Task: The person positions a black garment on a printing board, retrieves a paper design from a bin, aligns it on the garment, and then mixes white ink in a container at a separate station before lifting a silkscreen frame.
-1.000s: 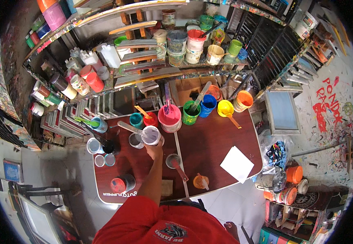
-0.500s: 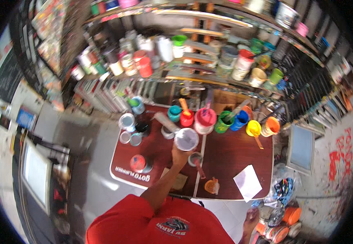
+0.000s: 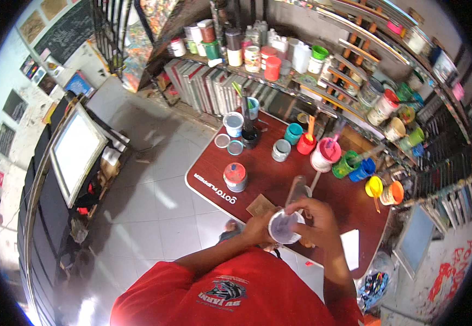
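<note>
Left hand (image 3: 256,228): curled round white cup (image 3: 281,238) | right hand (image 3: 320,219): half-curled at spatula (image 3: 298,189), grip unclear

From my remote seat I look into a workshop where paint is used. I can see it from the coloured pots (image 3: 305,144) on the worktop (image 3: 274,182), the bottles (image 3: 301,58) and tubs (image 3: 272,68) crowded on the shelf (image 3: 247,73), the many frames (image 3: 206,92) standing in a row below, and the red-marked wall (image 3: 459,263).

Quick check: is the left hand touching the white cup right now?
Touching. The head view shows the left hand closed against the left side of the white cup, with no gap between skin and cup.
</note>
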Action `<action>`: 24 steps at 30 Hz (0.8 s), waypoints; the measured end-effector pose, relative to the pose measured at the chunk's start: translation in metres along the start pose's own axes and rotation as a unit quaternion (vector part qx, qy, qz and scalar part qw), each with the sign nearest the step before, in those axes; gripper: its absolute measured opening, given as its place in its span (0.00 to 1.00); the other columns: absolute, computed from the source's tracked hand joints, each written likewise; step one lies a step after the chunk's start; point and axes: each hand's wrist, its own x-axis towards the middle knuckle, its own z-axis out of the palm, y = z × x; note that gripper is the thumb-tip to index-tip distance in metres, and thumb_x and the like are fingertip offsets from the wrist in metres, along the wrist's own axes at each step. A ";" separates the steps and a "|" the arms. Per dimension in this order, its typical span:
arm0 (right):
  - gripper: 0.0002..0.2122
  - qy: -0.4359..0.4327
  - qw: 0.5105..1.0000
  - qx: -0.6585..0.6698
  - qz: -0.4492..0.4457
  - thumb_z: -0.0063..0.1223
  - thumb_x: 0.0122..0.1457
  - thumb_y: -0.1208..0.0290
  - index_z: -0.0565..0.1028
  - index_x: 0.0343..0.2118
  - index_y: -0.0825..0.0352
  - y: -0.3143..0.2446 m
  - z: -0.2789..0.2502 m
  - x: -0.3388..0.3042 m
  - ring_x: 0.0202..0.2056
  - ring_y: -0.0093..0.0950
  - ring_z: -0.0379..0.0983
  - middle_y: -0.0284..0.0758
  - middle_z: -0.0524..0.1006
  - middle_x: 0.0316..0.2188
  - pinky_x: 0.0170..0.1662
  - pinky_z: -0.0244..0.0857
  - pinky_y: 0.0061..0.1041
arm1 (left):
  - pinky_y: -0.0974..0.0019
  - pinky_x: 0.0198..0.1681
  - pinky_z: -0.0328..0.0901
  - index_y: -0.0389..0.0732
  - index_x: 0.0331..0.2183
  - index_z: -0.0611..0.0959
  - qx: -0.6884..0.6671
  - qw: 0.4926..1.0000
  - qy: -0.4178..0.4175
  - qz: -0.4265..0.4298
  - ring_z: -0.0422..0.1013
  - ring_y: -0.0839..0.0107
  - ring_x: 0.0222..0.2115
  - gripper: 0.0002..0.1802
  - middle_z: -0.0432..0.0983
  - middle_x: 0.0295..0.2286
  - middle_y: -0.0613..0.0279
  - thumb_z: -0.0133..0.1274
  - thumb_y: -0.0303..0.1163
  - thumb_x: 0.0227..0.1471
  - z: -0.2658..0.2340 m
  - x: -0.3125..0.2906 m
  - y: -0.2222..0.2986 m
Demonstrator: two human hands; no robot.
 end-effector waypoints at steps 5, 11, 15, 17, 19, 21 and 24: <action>0.15 0.228 0.951 -0.178 -0.108 0.69 0.42 0.66 0.73 0.28 0.65 -0.005 0.074 0.007 0.29 0.30 0.72 0.32 0.75 0.26 0.37 0.64 0.27 | 0.51 0.44 0.68 0.40 0.54 0.65 0.009 1.000 0.013 -0.001 0.72 0.46 0.42 0.58 0.74 0.42 0.45 0.74 0.46 0.20 -0.029 -0.045 -0.029; 0.31 0.301 0.947 -0.073 -0.090 0.67 0.45 0.55 0.69 0.48 0.69 -0.023 0.144 0.020 0.46 0.30 0.70 0.39 0.72 0.46 0.47 0.63 0.28 | 0.53 0.51 0.65 0.38 0.54 0.65 0.010 0.992 0.035 0.119 0.67 0.48 0.49 0.57 0.68 0.49 0.44 0.74 0.40 0.19 -0.089 -0.081 -0.067; 0.14 0.065 0.991 0.114 -0.019 0.61 0.52 0.66 0.74 0.37 0.69 -0.019 0.198 0.042 0.42 0.26 0.74 0.37 0.77 0.37 0.43 0.66 0.24 | 0.55 0.52 0.65 0.38 0.53 0.66 0.020 0.995 -0.038 0.089 0.65 0.51 0.52 0.54 0.67 0.52 0.49 0.73 0.36 0.20 -0.129 -0.120 -0.081; 0.07 0.003 0.997 0.076 -0.027 0.57 0.55 0.71 0.74 0.28 0.69 -0.033 0.209 0.057 0.31 0.23 0.74 0.34 0.77 0.26 0.34 0.66 0.21 | 0.55 0.52 0.65 0.40 0.53 0.66 0.011 0.990 -0.033 0.134 0.66 0.52 0.52 0.55 0.67 0.52 0.51 0.73 0.37 0.20 -0.146 -0.128 -0.087; 0.09 0.091 0.989 0.106 -0.049 0.56 0.55 0.72 0.72 0.23 0.69 -0.048 0.232 0.051 0.22 0.22 0.67 0.33 0.71 0.19 0.26 0.61 0.21 | 0.55 0.51 0.65 0.42 0.54 0.65 -0.002 0.994 -0.031 0.108 0.67 0.52 0.50 0.56 0.68 0.51 0.53 0.74 0.40 0.20 -0.156 -0.141 -0.091; 0.10 0.177 0.957 0.186 -0.132 0.56 0.56 0.72 0.70 0.22 0.70 -0.063 0.244 0.048 0.20 0.21 0.64 0.33 0.69 0.17 0.24 0.58 0.22 | 0.55 0.51 0.66 0.43 0.54 0.65 -0.007 0.990 -0.004 0.144 0.68 0.52 0.49 0.56 0.69 0.50 0.54 0.74 0.41 0.21 -0.164 -0.142 -0.093; 0.12 0.174 0.928 0.234 -0.233 0.53 0.55 0.76 0.66 0.17 0.70 -0.101 0.249 0.039 0.18 0.23 0.62 0.33 0.67 0.15 0.22 0.57 0.25 | 0.55 0.51 0.66 0.44 0.54 0.67 -0.012 0.992 -0.011 0.128 0.68 0.53 0.49 0.55 0.69 0.50 0.54 0.74 0.42 0.21 -0.175 -0.148 -0.091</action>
